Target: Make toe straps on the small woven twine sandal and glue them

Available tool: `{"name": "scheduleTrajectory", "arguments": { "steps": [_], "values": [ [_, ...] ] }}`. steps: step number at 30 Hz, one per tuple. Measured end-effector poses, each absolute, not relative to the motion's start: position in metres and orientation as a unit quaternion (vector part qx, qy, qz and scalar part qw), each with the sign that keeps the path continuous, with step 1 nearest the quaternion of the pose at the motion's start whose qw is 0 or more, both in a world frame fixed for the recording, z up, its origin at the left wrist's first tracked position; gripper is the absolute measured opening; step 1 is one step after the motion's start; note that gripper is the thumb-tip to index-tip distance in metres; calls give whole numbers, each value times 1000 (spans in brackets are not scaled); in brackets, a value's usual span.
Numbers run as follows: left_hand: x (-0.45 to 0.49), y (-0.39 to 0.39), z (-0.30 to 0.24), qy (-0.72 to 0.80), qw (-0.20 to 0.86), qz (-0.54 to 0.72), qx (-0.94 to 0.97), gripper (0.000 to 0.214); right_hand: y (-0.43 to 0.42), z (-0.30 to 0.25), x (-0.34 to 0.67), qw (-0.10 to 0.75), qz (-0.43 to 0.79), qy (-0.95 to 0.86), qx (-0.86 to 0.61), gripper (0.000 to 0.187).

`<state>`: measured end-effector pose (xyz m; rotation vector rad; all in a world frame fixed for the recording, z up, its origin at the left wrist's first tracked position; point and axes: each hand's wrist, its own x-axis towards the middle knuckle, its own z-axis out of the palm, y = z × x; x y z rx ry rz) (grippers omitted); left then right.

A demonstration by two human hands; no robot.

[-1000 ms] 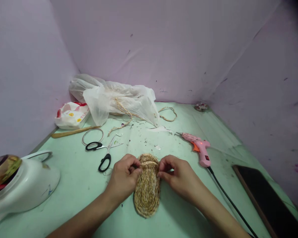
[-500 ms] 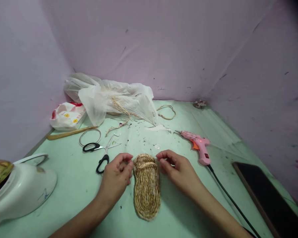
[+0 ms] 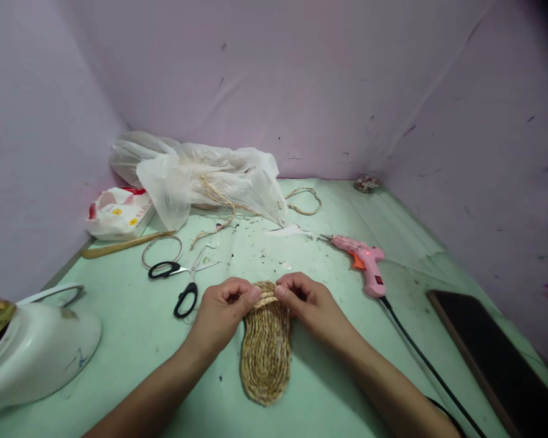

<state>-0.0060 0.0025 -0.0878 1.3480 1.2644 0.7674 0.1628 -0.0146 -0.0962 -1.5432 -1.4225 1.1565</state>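
A small slipper sole of coiled, braided straw (image 3: 265, 359) lies on the green table in front of me, its long side pointing away. Across its far end runs a lighter straw strip (image 3: 268, 299). My left hand (image 3: 226, 310) pinches the far end at its left edge, thumb on top. On the right edge my right hand (image 3: 304, 299) pinches the same end between thumb and fingers. Parts of the far end are hidden under the fingertips.
A pink glue gun (image 3: 363, 258), its light lit, lies right with a black cord. Open scissors (image 3: 187, 281) and a wire ring (image 3: 162, 238) lie left. Behind are a plastic bag (image 3: 210, 167) and straw braid (image 3: 308, 210). A dark phone (image 3: 488, 353) lies right, a white container (image 3: 59, 347) left.
Both hands have moved inward from beside the sole and now grip its far end. The whole view has shifted slightly.
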Motion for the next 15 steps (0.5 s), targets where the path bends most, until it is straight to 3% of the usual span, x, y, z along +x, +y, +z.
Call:
{"name": "scheduleTrajectory", "arguments": {
  "steps": [8,15],
  "values": [
    [-9,4,-88,526,558,305,565,29,-15,-91,165,346,502,-521,-597,24],
    [-15,1,-90,527,554,319,560,31,-24,-81,172,232,399,-583,-669,11]
  ]
}}
